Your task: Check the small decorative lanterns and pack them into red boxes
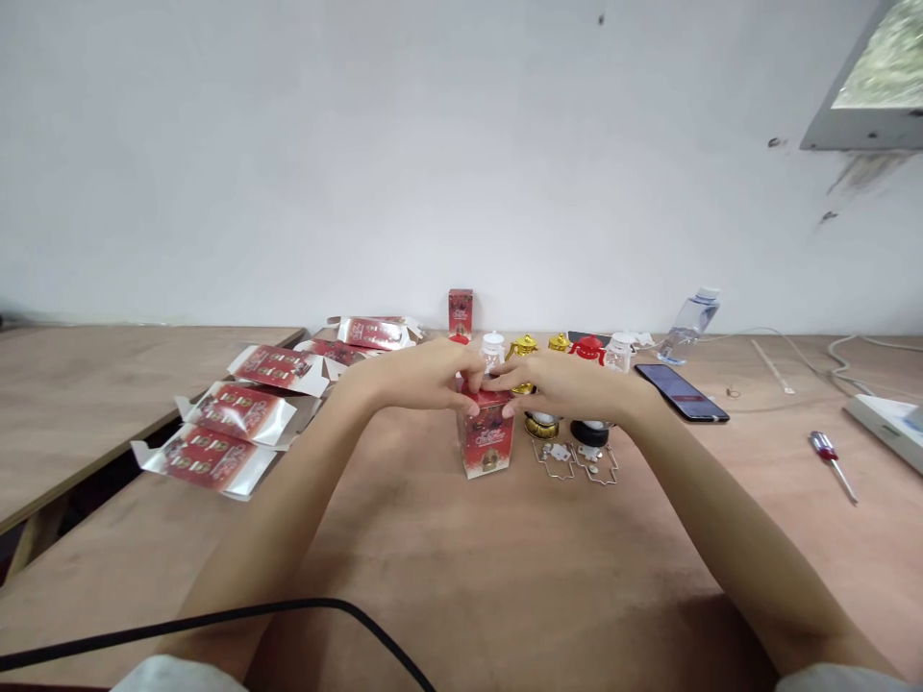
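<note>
A red printed carton (pixel 486 442) with Christmas lettering stands upright on the table before me. My left hand (pixel 436 375) is bent over its top from the left, thumb at the upper front edge and fingers on the lid. From the right, my right hand (pixel 552 383) grips the same top edge, its thumb on the front and fingers across the lid. Both hands partly hide the top. Just behind and to the right are small lanterns: a white one (pixel 493 348), a gold one (pixel 525 346) and a red one (pixel 587 348). Bent wire handles (pixel 559 463) lie beside the carton.
Flattened red cartons (pixel 216 457) lie at the left. Another upright carton (pixel 460 312) stands by the wall. At the right are a tilted water bottle (pixel 688 327), a phone (pixel 682 392), a screwdriver (pixel 833 463) and a white cable (pixel 840 356). A black cable (pixel 317 604) crosses the foreground.
</note>
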`<state>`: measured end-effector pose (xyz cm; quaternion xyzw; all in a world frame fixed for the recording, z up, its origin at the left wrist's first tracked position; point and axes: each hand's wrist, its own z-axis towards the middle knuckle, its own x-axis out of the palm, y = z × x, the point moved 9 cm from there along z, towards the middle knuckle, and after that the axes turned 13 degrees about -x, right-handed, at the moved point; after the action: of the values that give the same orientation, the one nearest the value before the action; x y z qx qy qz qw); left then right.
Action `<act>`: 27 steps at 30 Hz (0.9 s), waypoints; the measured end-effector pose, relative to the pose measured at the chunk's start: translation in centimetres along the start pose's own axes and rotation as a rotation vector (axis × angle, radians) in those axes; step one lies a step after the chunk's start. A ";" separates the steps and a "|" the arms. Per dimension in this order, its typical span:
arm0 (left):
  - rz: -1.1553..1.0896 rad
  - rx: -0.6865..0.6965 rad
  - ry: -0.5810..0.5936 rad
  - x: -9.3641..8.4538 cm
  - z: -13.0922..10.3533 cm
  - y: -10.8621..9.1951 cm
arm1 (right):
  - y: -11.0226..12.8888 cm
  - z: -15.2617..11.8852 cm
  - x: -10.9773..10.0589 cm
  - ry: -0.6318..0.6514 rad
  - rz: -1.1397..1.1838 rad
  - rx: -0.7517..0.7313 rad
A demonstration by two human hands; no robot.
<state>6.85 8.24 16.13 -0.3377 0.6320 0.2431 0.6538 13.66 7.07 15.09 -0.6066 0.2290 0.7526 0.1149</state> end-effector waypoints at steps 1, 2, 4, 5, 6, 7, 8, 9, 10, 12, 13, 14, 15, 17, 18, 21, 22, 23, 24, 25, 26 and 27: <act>0.012 -0.011 0.002 0.2 0.2 0.1 | 0.1 -0.1 0.2 0.018 -0.017 0.016; 0.018 -0.024 0.003 0.4 0.5 0.2 | 0.2 -0.3 0.5 0.040 -0.038 0.040; 0.014 -0.046 0.016 0.7 0.9 0.4 | 0.3 -0.4 1.3 0.090 -0.089 0.096; 0.004 -0.057 0.028 0.8 1.0 0.6 | 0.4 -0.3 1.8 0.113 -0.116 0.119; -0.006 -0.066 0.040 0.9 1.1 0.9 | 0.5 0.0 2.3 0.128 -0.141 0.131; -0.016 -0.072 0.048 0.9 1.1 1.2 | 0.6 0.3 2.7 0.134 -0.166 0.131; -0.027 -0.075 0.053 0.8 1.0 1.5 | 0.7 0.7 3.0 0.129 -0.191 0.118; -0.042 -0.075 0.059 0.6 0.9 1.8 | 0.8 1.2 3.2 0.115 -0.216 0.098; -0.064 -0.078 0.068 0.4 0.7 2.2 | 0.8 1.5 3.3 0.095 -0.237 0.083; -0.116 -0.095 0.090 -0.2 0.0 3.0 | 0.7 2.0 3.0 0.053 -0.247 0.059; -0.147 -0.116 0.091 -0.7 -0.6 3.6 | 0.7 2.0 2.7 0.036 -0.231 0.046; -0.162 -0.135 0.071 -1.5 -1.2 4.1 | 0.6 2.0 2.2 0.021 -0.204 0.030; -0.166 -0.158 0.013 -2.6 -2.0 4.6 | 0.7 1.9 1.5 0.004 -0.169 0.009; -0.176 -0.225 -0.130 -5.0 -3.9 5.8 | 0.7 1.6 -0.9 -0.057 -0.110 -0.035; -0.182 -0.270 -0.176 -5.9 -4.9 6.5 | 0.4 1.6 -2.6 -0.113 -0.097 -0.046; -0.173 -0.359 -0.288 -8.0 -7.7 8.1 | -2.7 2.0 -8.3 -0.294 -0.146 0.046; -0.144 -0.378 -0.331 -8.6 -8.4 8.6 | -4.7 2.4 -9.9 -0.344 -0.199 0.131; -0.126 -0.396 -0.356 -9.0 -9.0 9.1 | -6.8 3.0 -11.3 -0.375 -0.274 0.223; -0.114 -0.412 -0.372 -9.2 -9.5 9.5 | -9.0 3.7 -12.2 -0.384 -0.349 0.314; -0.104 -0.425 -0.382 -9.4 -9.9 9.9 | -11.3 4.5 -12.9 -0.389 -0.412 0.408; -0.097 -0.432 -0.388 -9.4 -10.1 10.3 | -13.7 5.2 -13.2 -0.378 -0.451 0.505; -0.090 -0.436 -0.390 -9.5 -10.3 10.5 | -15.9 6.0 -13.1 -0.350 -0.468 0.596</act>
<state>-8.58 8.49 24.35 -0.4446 0.4116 0.4042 0.6853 18.76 25.14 25.43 -0.4452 0.2699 0.6989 0.4904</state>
